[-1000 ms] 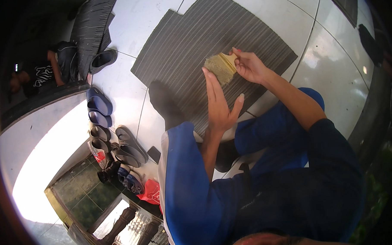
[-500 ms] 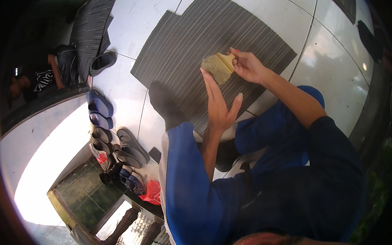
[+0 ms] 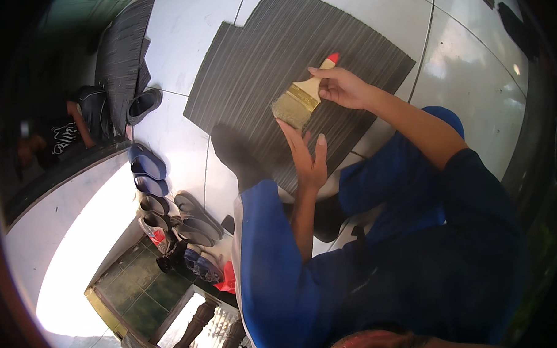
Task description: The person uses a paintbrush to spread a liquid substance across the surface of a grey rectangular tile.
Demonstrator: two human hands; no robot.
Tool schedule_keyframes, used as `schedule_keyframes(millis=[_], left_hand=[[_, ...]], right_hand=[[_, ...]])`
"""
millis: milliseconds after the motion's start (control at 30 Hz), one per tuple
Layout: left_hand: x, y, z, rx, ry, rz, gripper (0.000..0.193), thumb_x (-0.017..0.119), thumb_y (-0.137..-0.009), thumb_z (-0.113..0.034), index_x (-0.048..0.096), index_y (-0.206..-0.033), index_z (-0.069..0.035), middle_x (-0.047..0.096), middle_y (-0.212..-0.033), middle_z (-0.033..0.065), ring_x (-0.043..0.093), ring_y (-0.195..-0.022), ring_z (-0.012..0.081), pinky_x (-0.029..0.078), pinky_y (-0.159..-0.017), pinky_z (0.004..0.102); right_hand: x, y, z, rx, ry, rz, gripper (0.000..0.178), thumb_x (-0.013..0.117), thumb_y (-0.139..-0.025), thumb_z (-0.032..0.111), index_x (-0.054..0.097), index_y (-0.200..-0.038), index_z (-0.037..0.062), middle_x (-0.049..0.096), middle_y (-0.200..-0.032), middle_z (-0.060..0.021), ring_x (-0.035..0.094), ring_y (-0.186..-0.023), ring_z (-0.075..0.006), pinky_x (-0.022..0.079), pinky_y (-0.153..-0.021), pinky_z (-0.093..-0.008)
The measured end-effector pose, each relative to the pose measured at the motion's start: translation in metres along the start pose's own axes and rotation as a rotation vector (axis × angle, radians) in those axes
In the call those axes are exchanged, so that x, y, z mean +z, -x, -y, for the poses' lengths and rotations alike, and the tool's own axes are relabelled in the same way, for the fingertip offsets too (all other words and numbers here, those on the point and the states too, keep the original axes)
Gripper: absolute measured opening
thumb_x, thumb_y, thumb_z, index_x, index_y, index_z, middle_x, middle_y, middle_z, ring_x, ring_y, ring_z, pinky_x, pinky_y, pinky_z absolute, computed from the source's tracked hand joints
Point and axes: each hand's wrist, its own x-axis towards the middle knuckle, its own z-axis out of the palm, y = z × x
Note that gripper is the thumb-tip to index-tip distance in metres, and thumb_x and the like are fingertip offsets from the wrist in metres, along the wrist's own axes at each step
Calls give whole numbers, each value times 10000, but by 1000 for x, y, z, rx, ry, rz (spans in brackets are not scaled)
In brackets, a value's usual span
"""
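Note:
A wide paintbrush (image 3: 302, 97) with pale bristles, a gold-coloured metal band and a cream handle tipped in red is held in my right hand (image 3: 347, 89). The fingers grip it at the handle, near the band, and the bristles point to the lower left. My left hand (image 3: 309, 164) is open below it, thumb apart, with its fingertips at the lower edge of the bristles. Both hands are above a dark striped mat (image 3: 244, 71) lying on white floor tiles.
Blue clogs (image 3: 148, 160), dark sandals (image 3: 197, 218) and other footwear line the floor at left. A phone-like dark object (image 3: 229, 224) lies by my left knee, near a red bag (image 3: 227, 280). Another person (image 3: 62, 129) sits at far left, beyond a dark ledge.
My right hand has drawn the paintbrush slightly left and turned it, so its red-tipped handle now shows. My left hand stays by the bristles, its fingers shifted a little lower.

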Motion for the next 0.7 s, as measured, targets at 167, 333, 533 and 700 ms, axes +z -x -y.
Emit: schedule_keyframes(millis=[167,333,533,700], left_hand=[[-4,16,17,-136,118,-95,897,492,-1094,-295,-155,-1659,-37,-8,-1732,280,304,-1537,442,330,-1209,519],[-14,17,20,-84,145,-136,869,471,-1090,-270,-149,-1674,-94,-70,-1760,199,269,-1557,435,303,-1219,530],[-28,17,17,-169,173,-6,844,430,-1089,-258,-163,-1671,-107,-113,-1763,173,266,-1558,442,290,-1230,554],[-27,11,10,-136,236,42,863,443,-1086,-252,-181,-1664,-108,-125,-1760,170,313,-1543,420,318,-1223,553]], right_hand=[[10,5,-10,58,180,-5,142,733,-1006,231,684,-1075,117,705,-1000,-7,697,-919,-114,580,-813,-271],[13,6,-17,22,205,4,139,740,-997,201,674,-1071,102,690,-1043,-25,681,-985,-129,582,-838,-290],[17,8,-21,11,207,39,117,733,-1003,181,660,-1018,91,696,-1024,-40,701,-949,-133,620,-834,-276],[16,12,-15,-18,186,27,118,740,-1002,197,671,-1031,105,692,-1026,-25,686,-946,-122,607,-832,-274]])
